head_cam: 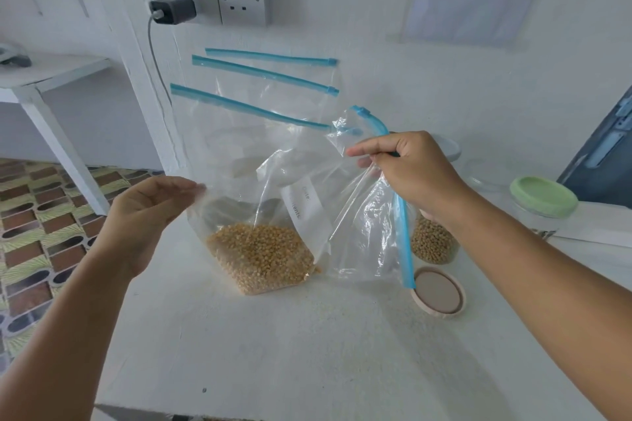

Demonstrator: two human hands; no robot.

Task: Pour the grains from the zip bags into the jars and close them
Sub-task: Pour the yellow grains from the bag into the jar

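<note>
Head view: right hand fingers pinch zip bag.

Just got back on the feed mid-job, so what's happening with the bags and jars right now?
A person holds a zip bag of yellow grains above the white table. The right hand grips its blue zipper edge; the left hand pinches the opposite side. A jar behind the right wrist already holds grains, its lid lying beside it. A green-lidded jar stands closed. Other bags sit behind.

clear zip bag with yellow grains in bottom corner, open jar part-filled, beige lid flat on counter
</note>
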